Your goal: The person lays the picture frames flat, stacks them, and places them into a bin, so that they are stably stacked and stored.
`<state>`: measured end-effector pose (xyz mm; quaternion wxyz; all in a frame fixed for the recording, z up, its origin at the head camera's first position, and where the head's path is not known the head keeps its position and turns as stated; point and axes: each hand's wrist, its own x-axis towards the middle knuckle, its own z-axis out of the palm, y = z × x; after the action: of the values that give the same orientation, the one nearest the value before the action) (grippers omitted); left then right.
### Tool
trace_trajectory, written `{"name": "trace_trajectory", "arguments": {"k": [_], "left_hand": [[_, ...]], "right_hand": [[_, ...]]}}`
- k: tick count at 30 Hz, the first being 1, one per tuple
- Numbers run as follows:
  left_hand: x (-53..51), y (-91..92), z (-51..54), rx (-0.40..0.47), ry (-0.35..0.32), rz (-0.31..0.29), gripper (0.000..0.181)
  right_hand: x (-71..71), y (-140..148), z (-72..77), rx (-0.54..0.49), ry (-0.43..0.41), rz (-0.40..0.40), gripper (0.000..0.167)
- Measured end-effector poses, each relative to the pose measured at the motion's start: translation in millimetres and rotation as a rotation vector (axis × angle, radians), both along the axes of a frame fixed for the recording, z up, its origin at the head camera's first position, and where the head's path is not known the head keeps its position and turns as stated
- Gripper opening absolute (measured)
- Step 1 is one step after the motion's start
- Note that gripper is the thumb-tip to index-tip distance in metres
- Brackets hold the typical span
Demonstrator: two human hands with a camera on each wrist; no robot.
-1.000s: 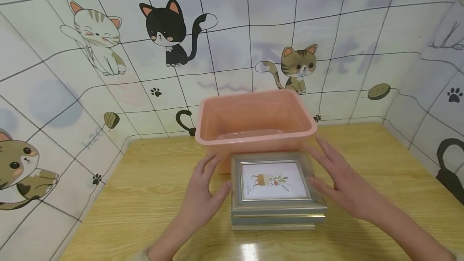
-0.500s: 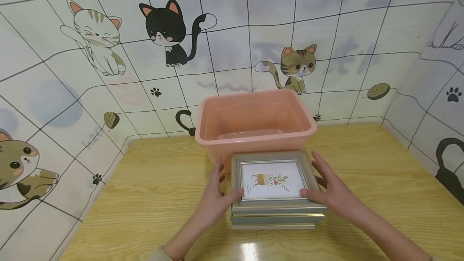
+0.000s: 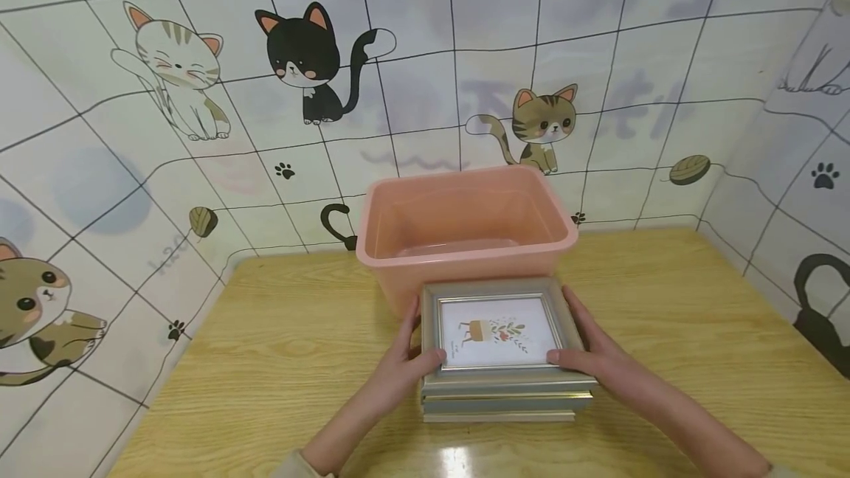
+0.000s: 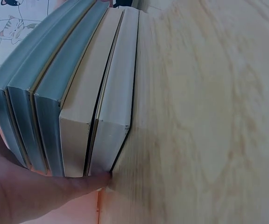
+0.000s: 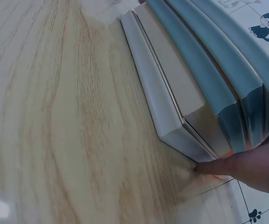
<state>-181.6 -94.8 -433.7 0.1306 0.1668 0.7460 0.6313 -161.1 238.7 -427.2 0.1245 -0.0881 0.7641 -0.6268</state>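
Note:
A stack of picture frames [image 3: 496, 332] lies flat on the table, its top frame silver-grey with a plant print behind the pane. In the left wrist view, three blue-grey frames [image 4: 64, 51] sit above two cream-white frames [image 4: 118, 70]. My left hand [image 3: 393, 380] grips the stack's left side, thumb over the top frame's edge. On the opposite side my right hand [image 3: 600, 364] holds it the same way, thumb on the top frame's border. One finger of each hand reaches down to the bottom frame beside the table. The other fingers are partly hidden.
Directly behind the stack stands a pink plastic bin [image 3: 465, 254], with nothing visible inside. Both rest on a wood-grain table [image 3: 292, 345]. Walls [image 3: 425, 80] covered in cat-patterned tile print enclose the back and both sides.
Both hands have closed in from beside the stack. Their thumbs came over the top frame and their fingers moved against the sides. The stack and bin have stayed put.

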Motion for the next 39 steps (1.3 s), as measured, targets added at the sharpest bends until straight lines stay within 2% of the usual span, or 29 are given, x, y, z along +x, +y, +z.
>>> {"name": "trace_trajectory", "arguments": {"k": [6,12,17,20,28,31,35,39], "left_hand": [[-0.1,0.5,-1.4,0.024,0.002,-0.025,0.098],[1.1,-1.1,-8.5,0.005,0.055,-0.017,0.098],[1.8,-2.3,-11.0,-0.033,0.104,-0.026,0.095],[2.7,-2.7,-10.0,-0.030,0.109,-0.025,0.097],[5.5,-1.4,-8.6,0.060,0.070,-0.028,0.101],[7.1,-1.8,-9.8,0.059,0.085,-0.011,0.100],[9.8,-2.5,-11.6,0.029,0.115,0.011,0.099],[14.0,-2.0,-12.0,0.065,0.102,0.006,0.098]], "right_hand": [[-0.4,-4,-3.2,-0.121,-0.035,0.015,0.105],[1.4,-3,-2.8,-0.105,-0.025,0.022,0.109],[2.8,0,-3.1,-0.041,0.019,0.023,0.109],[3.2,-1,-3.9,-0.043,0.046,0.022,0.107],[5.0,-3,-9.8,-0.114,0.085,0.022,0.106],[7.4,-4,-13.7,-0.127,0.110,0.014,0.105],[13.5,-6,-20.5,-0.122,0.187,-0.016,0.102],[19.0,-11,-25.1,-0.196,0.221,-0.019,0.095]]}}
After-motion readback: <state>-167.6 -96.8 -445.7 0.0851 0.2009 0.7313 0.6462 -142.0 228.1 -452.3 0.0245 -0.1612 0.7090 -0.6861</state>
